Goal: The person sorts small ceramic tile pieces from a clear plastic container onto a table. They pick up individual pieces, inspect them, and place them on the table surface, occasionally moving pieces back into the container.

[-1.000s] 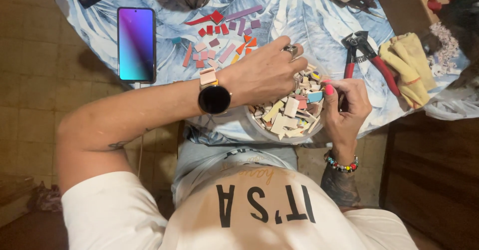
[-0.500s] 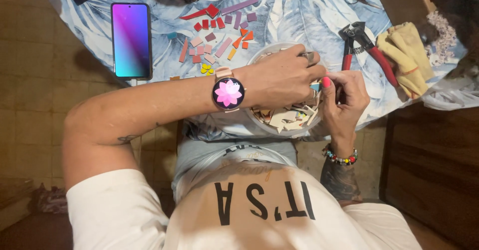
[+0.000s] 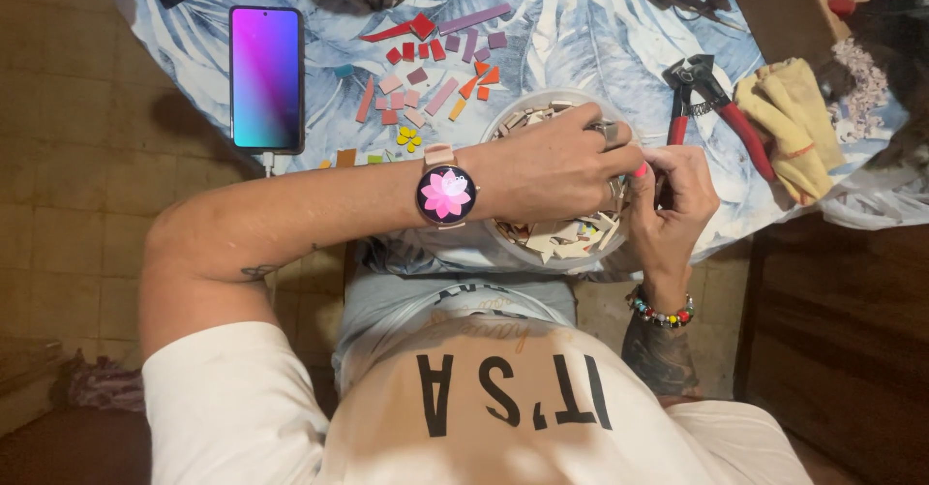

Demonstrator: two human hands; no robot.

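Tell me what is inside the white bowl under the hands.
The white bowl holds a heap of small pale tile pieces, beige and off-white. The left hand lies across the bowl and the right hand meets it at the rim, so the middle of the heap is hidden.

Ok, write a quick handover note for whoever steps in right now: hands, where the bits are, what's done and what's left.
Left hand: reaches across the white bowl of tile pieces, fingertips meeting the right hand; what it pinches is hidden.
Right hand: at the bowl's right rim, fingers curled; contents hidden.
Bowl sits at the table's near edge, mostly full of pale tile pieces.
Done: red, pink and orange tile pieces are laid out on the blue patterned cloth beyond the bowl.
Left: many pieces remain in the bowl.
Red-handled nippers and yellow gloves lie to the right, phone to the left.
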